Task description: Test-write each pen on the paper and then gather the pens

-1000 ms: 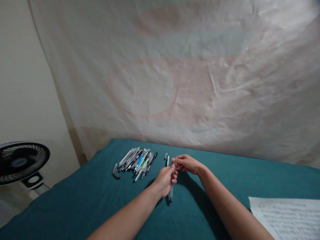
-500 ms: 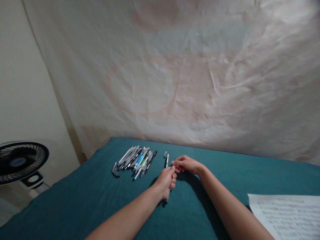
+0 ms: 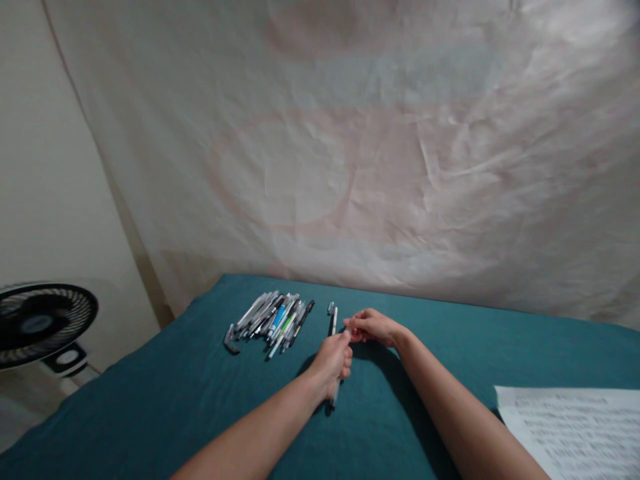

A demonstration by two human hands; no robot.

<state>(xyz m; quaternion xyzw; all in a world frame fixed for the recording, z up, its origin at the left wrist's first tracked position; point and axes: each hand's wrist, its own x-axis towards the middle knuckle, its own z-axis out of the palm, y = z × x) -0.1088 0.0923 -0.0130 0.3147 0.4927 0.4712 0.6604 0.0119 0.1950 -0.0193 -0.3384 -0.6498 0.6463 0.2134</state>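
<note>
My left hand (image 3: 334, 360) is closed in a fist near the middle of the table, thumb up. What lies inside its fingers is hidden. My right hand (image 3: 371, 327) is pinched, its fingertips meeting the left thumb and forefinger; anything between them is too small to make out. Black-and-white pens (image 3: 334, 322) show beyond the left hand, and pen ends (image 3: 334, 399) stick out below it. Whether the fist grips these or only covers them, I cannot tell. To the left, a spread of pens (image 3: 285, 323), mostly clear and black with blue and green ones, lies side by side.
A dark clip-like piece (image 3: 231, 340) sits at the left end of the pens. The table has a green cloth (image 3: 200, 400). A written paper sheet (image 3: 575, 427) lies at the right front. A fan (image 3: 45, 327) stands off the left edge; a pale sheet (image 3: 375, 167) hangs behind.
Almost nothing differs. My right hand has risen very slightly, its fingertips still against the left hand; the pens lie as before.
</note>
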